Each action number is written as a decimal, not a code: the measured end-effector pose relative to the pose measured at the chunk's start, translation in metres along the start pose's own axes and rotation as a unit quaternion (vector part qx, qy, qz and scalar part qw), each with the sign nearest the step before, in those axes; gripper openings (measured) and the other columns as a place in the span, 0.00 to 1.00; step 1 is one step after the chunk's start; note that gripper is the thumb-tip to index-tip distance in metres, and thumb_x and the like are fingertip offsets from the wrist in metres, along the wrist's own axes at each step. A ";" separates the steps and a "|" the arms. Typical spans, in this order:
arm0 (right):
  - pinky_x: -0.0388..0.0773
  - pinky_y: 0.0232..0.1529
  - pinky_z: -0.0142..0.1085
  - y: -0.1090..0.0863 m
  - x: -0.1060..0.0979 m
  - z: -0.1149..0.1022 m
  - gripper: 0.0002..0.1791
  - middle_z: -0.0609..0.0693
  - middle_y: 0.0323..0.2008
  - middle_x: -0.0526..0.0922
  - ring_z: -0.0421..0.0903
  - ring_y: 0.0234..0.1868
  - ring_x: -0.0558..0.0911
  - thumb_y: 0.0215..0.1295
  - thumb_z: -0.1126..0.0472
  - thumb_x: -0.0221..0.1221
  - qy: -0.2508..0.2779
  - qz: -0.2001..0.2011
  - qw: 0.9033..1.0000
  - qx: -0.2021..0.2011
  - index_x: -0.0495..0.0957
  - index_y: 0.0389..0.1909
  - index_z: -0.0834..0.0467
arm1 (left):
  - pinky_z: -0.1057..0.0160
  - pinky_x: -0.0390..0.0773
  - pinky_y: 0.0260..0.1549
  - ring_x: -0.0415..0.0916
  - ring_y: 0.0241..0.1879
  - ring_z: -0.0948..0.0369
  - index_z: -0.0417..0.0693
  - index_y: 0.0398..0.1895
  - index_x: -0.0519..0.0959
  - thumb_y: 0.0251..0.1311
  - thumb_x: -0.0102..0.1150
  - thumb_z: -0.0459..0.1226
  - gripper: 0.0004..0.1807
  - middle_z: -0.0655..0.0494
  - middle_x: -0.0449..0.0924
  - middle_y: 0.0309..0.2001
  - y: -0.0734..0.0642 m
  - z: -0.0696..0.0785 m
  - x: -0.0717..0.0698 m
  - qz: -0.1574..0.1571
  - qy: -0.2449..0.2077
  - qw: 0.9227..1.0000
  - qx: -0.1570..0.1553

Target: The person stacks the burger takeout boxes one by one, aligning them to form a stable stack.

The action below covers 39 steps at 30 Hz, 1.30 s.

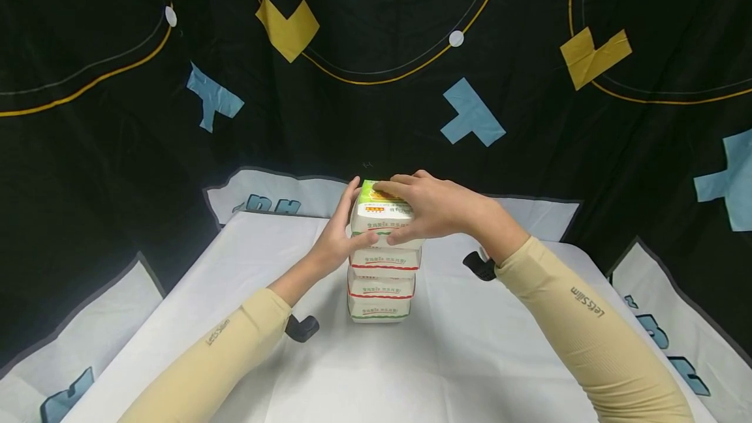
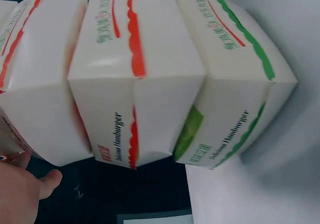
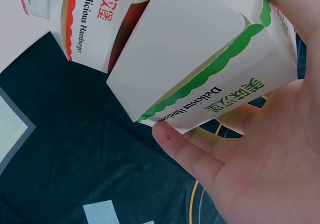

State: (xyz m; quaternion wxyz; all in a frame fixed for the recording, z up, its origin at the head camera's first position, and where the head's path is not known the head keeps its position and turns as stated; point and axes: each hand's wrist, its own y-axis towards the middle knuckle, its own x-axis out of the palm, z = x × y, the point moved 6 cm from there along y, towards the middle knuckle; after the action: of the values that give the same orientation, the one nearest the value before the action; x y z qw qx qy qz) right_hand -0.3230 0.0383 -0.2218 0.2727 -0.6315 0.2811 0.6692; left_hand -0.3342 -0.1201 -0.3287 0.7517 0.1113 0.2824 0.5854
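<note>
A stack of white paper hamburger boxes stands on the table. The top hamburger box has a green and yellow lid and green scalloped trim. My right hand reaches over it from the right and holds it between thumb and fingers; in the right wrist view the palm faces its printed side. Along its left side lie the straight fingers of my left hand, with the thumb stretched across the front. Lower down are red-trimmed boxes, and a green-trimmed box forms the bottom.
White cloth covers the table, and a black curtain with yellow and blue tape pieces hangs behind. Black curved pieces show by the wrists. White printed panels border the table's far edge and sides.
</note>
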 end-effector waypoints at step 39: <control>0.80 0.54 0.50 -0.012 -0.014 0.025 0.42 0.44 0.72 0.68 0.50 0.68 0.67 0.60 0.30 0.61 0.052 0.064 0.997 0.007 0.66 0.74 0.40 | 0.36 0.63 0.67 0.51 0.76 0.56 0.79 0.79 0.46 0.55 0.70 0.57 0.53 0.61 0.50 0.78 0.002 0.001 -0.007 0.024 0.060 0.998 -0.020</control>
State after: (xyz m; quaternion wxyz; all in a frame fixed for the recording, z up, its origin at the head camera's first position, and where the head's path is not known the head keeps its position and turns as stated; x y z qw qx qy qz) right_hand -0.3309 0.0644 -0.2072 0.2193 -0.6440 0.3393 0.6496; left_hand -0.3360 -0.1259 -0.3251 0.7209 0.0672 0.3125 0.6149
